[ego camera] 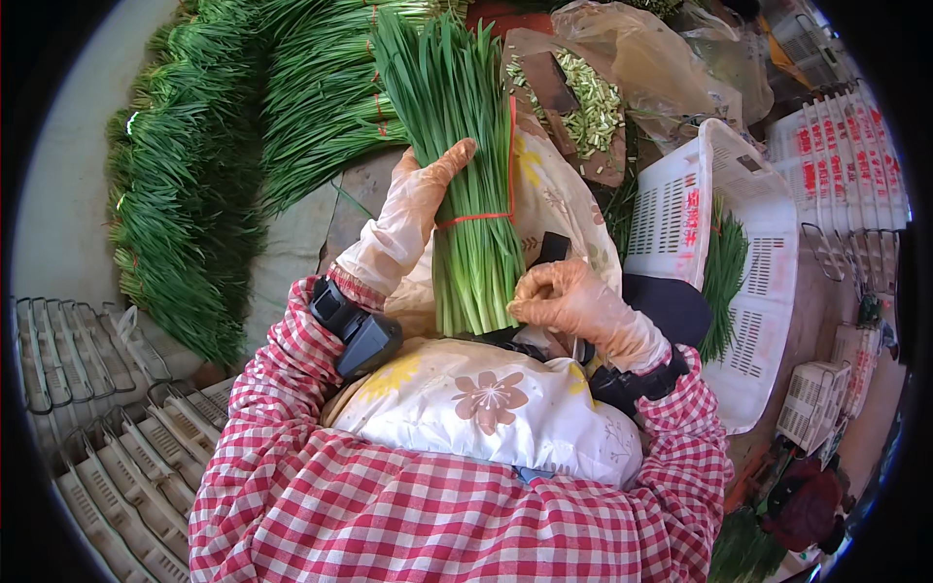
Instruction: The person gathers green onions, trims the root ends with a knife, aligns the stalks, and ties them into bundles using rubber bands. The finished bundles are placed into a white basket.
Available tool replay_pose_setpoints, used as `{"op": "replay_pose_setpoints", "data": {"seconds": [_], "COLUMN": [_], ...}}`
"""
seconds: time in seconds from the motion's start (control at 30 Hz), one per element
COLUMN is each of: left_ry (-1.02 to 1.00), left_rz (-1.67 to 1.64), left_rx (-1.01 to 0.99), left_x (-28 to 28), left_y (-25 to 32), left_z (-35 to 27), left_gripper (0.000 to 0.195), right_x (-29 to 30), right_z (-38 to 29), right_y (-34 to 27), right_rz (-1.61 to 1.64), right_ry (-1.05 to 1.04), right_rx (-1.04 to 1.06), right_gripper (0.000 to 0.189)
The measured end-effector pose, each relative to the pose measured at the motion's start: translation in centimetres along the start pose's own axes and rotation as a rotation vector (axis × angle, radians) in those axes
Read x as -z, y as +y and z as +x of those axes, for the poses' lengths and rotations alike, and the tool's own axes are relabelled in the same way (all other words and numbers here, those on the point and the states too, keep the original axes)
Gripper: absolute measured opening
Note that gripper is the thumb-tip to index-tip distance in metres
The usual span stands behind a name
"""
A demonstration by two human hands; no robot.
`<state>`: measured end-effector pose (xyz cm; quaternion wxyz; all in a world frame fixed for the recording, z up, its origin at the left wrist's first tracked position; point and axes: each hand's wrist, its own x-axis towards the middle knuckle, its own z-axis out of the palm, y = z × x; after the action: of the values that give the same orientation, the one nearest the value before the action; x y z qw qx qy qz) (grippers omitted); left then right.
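My left hand (437, 171), in a thin stained glove, grips a bunch of garlic chives (474, 175) around its leaves. The bunch stands over my lap, leaf tips away from me and pale cut stems towards me. A red tie (477, 217) circles it below my left hand, and a red strand runs up its right side. My gloved right hand (557, 295) is beside the stem ends at the lower right, fingertips pinched together; whether they hold a stem or bit of leaf cannot be told. A flower-printed apron (488, 393) covers my lap.
Long piles of chives (193, 182) lie at the left, with red-tied bunches (328, 102) beyond. Cut stem pieces lie on a brown board (609, 171) near a plastic bag (634, 51). A white plastic crate (765, 291) at the right holds chives. Stacked crates (131, 481) stand lower left.
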<state>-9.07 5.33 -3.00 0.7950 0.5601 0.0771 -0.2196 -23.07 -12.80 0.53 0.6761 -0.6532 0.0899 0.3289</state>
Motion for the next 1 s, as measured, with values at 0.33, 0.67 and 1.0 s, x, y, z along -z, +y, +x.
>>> {"op": "replay_pose_setpoints", "data": {"seconds": [0.33,0.67,1.0], "left_ry": [0.060,0.007,-0.071], "left_rz": [0.044,-0.032,-0.233], "left_rx": [-0.001,0.077,0.310], "left_x": [-0.7,0.5,1.8], "left_y": [0.0,0.1,0.4], "left_z": [-0.1,0.3,2.5], "left_gripper": [0.049,0.040,0.025], "right_x": [-1.3,2.1,5.2], "right_z": [0.2,-8.1,-10.2], "right_y": [0.9,-2.0,-4.8], "right_rz": [-0.732,-0.248,-0.309], "right_ry": [0.593,-0.404,0.799], "right_rx": [0.648,0.165,0.441], "right_gripper": [0.020,0.020,0.027]}}
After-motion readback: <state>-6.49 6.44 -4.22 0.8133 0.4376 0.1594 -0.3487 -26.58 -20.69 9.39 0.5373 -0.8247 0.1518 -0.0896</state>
